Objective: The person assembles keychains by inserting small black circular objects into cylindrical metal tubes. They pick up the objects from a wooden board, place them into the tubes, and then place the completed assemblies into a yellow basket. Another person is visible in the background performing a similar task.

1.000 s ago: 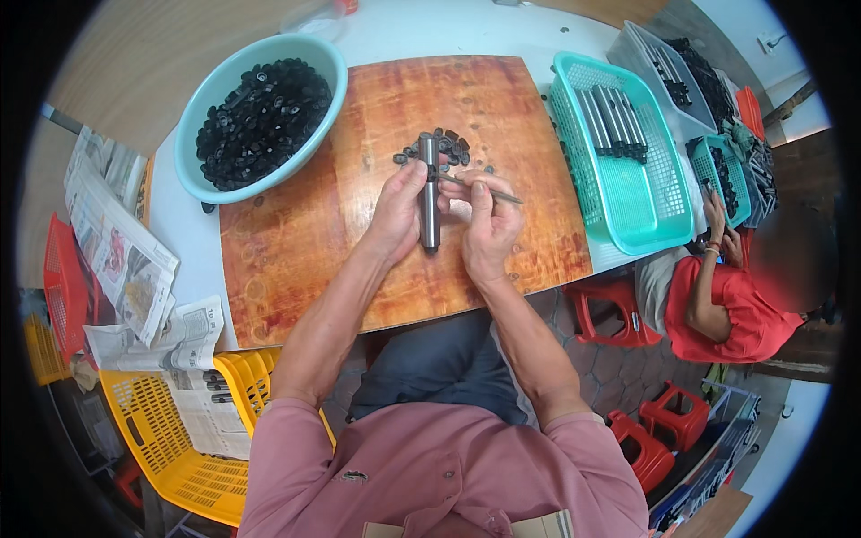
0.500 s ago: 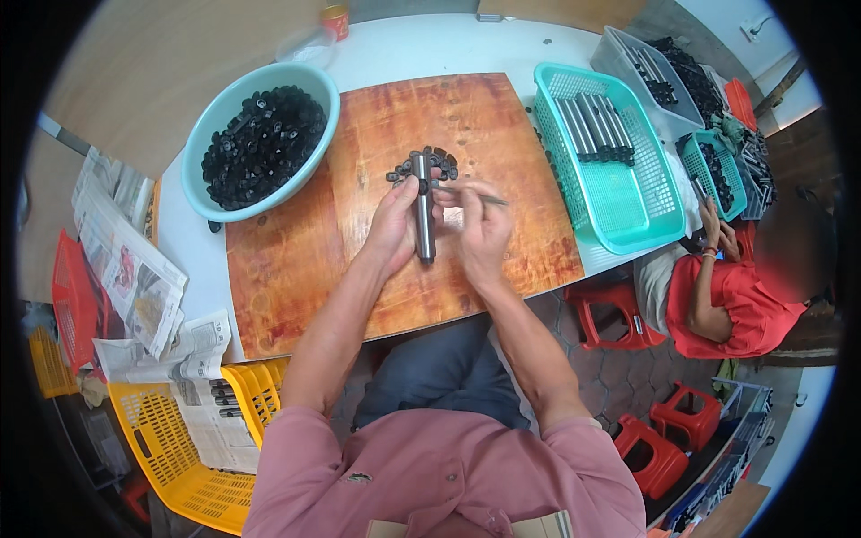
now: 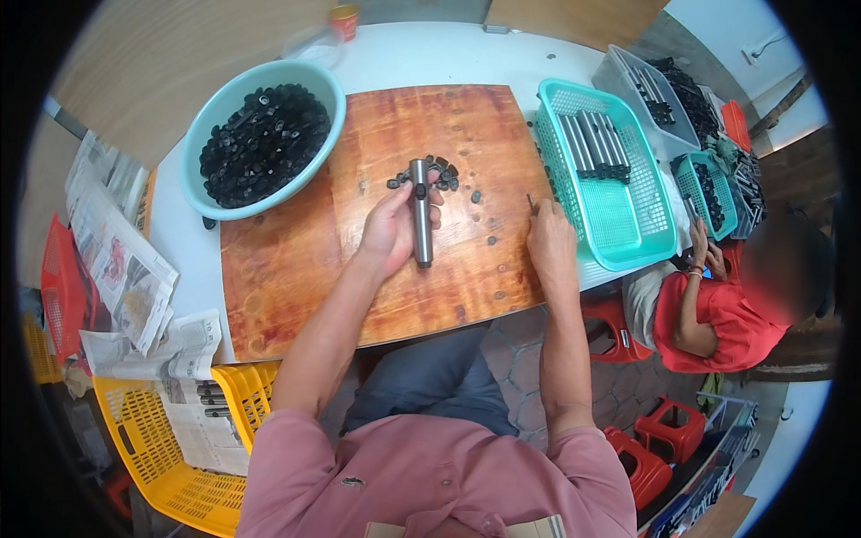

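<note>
Close by the person's left side stands a yellow crate (image 3: 202,498), newspaper (image 3: 193,417) draped into it. Over the near part of the wooden board (image 3: 430,309), the left hand (image 3: 390,229) is wrapped around a metal tube (image 3: 422,224), thumb along one flank, fingertips showing on the other. The tube points away from the person, an oval opening or dark insert on its upper face – too small to tell which. The right hand (image 3: 552,240) is well apart from it, at the board's right edge, its fingers closed on a slim dark tool (image 3: 531,203) of which only the tip shows.

I would judge this a break between tool work and handling: the tube is gripped, but nothing is at its opening. The next move seems to call for a choice – lay the tool down to free the right hand, or bring it back if the opening needs more – with the left hand keeping that face up and steady.

Just beyond the tube's far end lies a small heap of black parts (image 3: 444,173), within easy reach. Farther out on the white desk (image 3: 421,58) sit a pale blue bowl (image 3: 337,117) full of similar parts, left, and a teal basket (image 3: 639,215), right, with a row of tubes (image 3: 592,142) at its far end.
</note>
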`<action>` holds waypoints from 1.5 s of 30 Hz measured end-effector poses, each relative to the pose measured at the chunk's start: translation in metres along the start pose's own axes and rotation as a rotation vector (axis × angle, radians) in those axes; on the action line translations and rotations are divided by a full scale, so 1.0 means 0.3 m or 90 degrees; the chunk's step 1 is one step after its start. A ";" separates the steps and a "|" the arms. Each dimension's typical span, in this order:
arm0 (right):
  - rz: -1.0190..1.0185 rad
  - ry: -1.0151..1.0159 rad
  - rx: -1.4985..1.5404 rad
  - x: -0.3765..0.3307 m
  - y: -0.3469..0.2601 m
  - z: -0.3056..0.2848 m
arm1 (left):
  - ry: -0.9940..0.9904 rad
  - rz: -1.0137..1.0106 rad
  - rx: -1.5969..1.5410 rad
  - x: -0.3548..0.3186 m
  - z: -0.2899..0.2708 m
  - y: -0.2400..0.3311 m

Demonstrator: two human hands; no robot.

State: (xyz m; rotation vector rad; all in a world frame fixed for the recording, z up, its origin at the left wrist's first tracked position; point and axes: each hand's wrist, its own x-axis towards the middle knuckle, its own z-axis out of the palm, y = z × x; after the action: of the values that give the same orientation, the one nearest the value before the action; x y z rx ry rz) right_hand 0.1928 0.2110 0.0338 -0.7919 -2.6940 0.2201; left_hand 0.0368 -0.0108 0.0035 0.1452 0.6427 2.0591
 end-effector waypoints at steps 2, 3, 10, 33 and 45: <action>-0.007 0.020 0.016 -0.004 0.000 0.009 | -0.003 0.016 -0.010 -0.002 -0.010 0.013; -0.012 0.029 0.024 -0.005 -0.011 0.009 | 0.004 0.025 -0.020 -0.001 -0.017 0.017; -0.045 -0.022 0.276 0.051 -0.154 0.013 | -0.011 0.018 0.008 -0.001 0.016 0.018; -0.123 0.013 0.454 0.037 -0.285 -0.015 | -0.034 -0.002 0.025 -0.002 0.001 0.002; -0.310 0.103 0.392 0.004 -0.375 0.004 | -0.015 0.027 -0.003 -0.012 0.021 -0.011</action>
State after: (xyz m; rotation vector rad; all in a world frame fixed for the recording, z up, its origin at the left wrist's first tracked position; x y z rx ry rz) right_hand 0.1354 0.1178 0.0595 0.0284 -2.3573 0.7706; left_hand 0.0435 -0.0100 0.0079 0.1808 0.6253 2.0973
